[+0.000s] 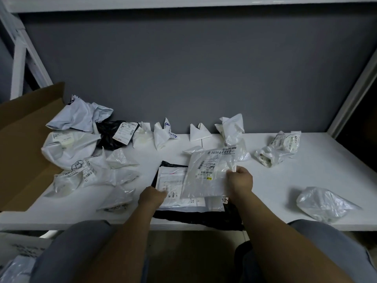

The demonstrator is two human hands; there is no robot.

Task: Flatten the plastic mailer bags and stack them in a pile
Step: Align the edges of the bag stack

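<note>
Knees in grey trousers (81,252) sit nearest, under the edge of the white table (306,180). Just beyond, the left hand (152,198) rests on the flat pile of white mailer bags (173,186), which lies on a black plastic bag (195,218). Its fingers are laid forward and hold nothing. The right hand (239,180) pinches the right edge of a translucent labelled mailer bag (206,176), held over the pile. Farther back, crumpled white and clear bags (71,148) lie scattered toward the grey wall (204,68), with a brown cardboard box (24,144) at left.
</note>
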